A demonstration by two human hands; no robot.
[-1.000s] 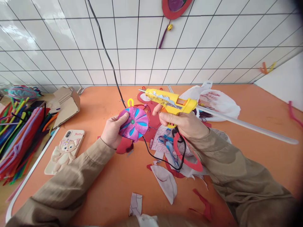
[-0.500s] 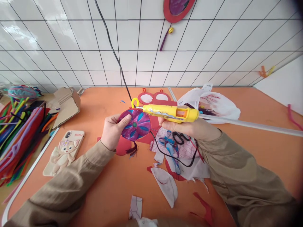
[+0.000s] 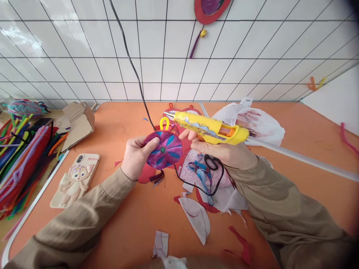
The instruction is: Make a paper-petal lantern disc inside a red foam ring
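Between thumb and fingers, my left hand grips a round purple and blue pendant with a green centre. A yellow loop stands up from its top edge, and a dark tassel shows below it. My right hand holds a yellow glue gun, its metal nozzle pointing left. That nozzle is just above and right of the loop, apart from it. A long translucent glue stick runs out of the gun's back end. Red pieces lie partly hidden behind the pendant.
Fabric scraps and blue ribbon lie under a black cord. Farther back are a white plastic bag and red cut-outs. On the left are a phone, folded cardboard and many-coloured pipe cleaners. A tiled wall rises behind.
The glue gun has lifted and tilted, and its nozzle has come away from the base of the yellow loop. My left hand has shifted slightly right and down with the pendant.
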